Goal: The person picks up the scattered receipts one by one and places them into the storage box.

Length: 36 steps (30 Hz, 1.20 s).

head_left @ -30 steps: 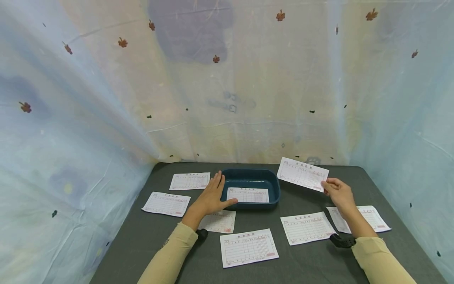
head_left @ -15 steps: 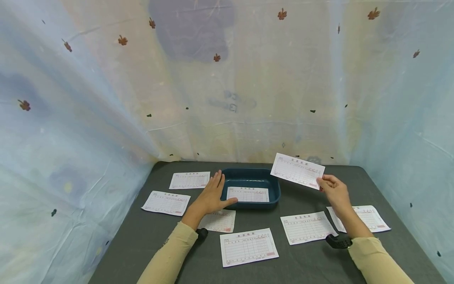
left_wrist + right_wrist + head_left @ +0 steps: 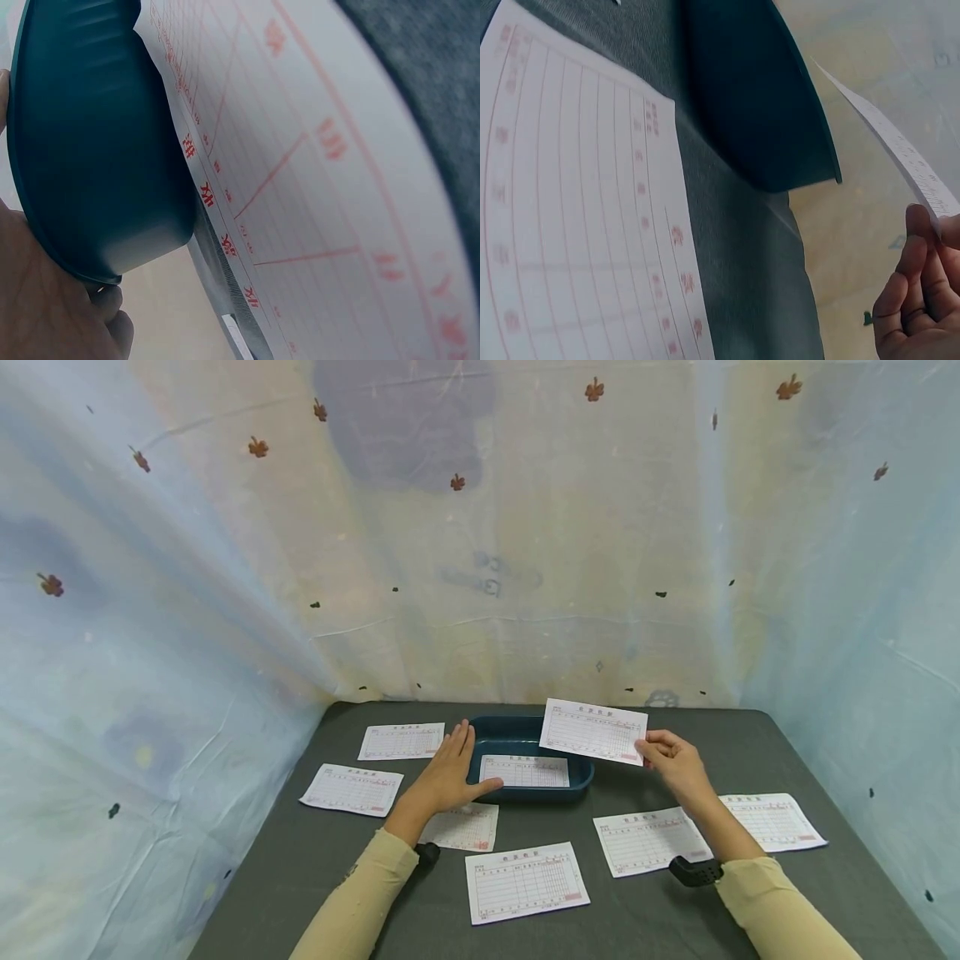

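My right hand [image 3: 675, 767] pinches a printed white receipt slip [image 3: 592, 732] by its right end, between thumb and fingers. The slip hangs over the right part of a dark teal tray [image 3: 583, 789]. In the right wrist view the same slip [image 3: 907, 154] is seen nearly edge-on. My left hand [image 3: 444, 777] rests on the tray's left side, fingers straight along the rim and thumb spread at the front edge. Another receipt slip [image 3: 525, 771] lies inside the tray. Just in front of the tray lies a slip [image 3: 468, 828], partly covered by my left hand.
Several receipt slips lie around on the dark grey table [image 3: 360, 902]: two at the left [image 3: 352, 791], one at the front [image 3: 527, 885], two at the right [image 3: 648, 842]. A patterned curtain [image 3: 525, 635] stands behind the table and along its sides.
My right hand has moved left with the receipt slip, from beside the tray to over its right part. The slip has turned closer to level. My left hand has stayed on the tray.
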Motion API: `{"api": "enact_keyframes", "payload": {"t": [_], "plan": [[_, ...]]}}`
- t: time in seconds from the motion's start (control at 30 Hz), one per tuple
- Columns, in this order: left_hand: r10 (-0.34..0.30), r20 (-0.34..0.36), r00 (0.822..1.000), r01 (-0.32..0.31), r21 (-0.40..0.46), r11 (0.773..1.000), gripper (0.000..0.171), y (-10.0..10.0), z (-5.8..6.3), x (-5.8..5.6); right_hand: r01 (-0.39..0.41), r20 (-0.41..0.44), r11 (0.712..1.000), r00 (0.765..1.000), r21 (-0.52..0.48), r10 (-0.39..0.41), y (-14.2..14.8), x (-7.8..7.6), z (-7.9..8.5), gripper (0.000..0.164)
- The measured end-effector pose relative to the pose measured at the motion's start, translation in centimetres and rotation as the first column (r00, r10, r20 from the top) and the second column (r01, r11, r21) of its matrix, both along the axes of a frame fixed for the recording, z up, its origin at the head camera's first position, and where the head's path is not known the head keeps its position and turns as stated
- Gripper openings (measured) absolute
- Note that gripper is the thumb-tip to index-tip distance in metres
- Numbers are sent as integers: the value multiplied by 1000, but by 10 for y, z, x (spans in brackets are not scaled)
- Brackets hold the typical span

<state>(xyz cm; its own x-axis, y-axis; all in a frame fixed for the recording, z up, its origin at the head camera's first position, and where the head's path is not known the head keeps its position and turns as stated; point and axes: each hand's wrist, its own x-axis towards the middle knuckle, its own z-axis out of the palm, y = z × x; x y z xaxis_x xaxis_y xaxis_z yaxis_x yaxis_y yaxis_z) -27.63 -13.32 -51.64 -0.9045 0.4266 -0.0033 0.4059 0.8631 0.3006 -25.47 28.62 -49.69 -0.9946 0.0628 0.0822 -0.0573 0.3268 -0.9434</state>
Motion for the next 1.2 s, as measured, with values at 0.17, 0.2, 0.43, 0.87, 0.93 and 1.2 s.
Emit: {"api": "enact_keyframes", "payload": {"t": [0.17,0.2,0.43,0.87,0.93,1.2], "plan": [[2,-7,1000,-2,1,1000,122,0,1,0,-30,28,999,999,14,30,-10,-4,-1,36],[2,-6,1000,-2,-1,1000,122,0,1,0,-35,27,999,999,10,34,-12,-4,-1,36],[-5,-12,1000,5,19,1000,120,0,2,1,-91,18,995,996,-37,92,-31,-5,-1,34],[-7,1,1000,7,35,999,121,-1,1,1,-142,-29,988,990,-64,140,-64,-11,0,27],[-6,4,1000,5,35,999,121,-1,1,2,-151,-33,987,988,-58,149,-69,-12,1,26],[2,2,1000,-3,41,999,122,0,1,3,-154,-100,984,982,88,162,-84,-15,0,20]]}}
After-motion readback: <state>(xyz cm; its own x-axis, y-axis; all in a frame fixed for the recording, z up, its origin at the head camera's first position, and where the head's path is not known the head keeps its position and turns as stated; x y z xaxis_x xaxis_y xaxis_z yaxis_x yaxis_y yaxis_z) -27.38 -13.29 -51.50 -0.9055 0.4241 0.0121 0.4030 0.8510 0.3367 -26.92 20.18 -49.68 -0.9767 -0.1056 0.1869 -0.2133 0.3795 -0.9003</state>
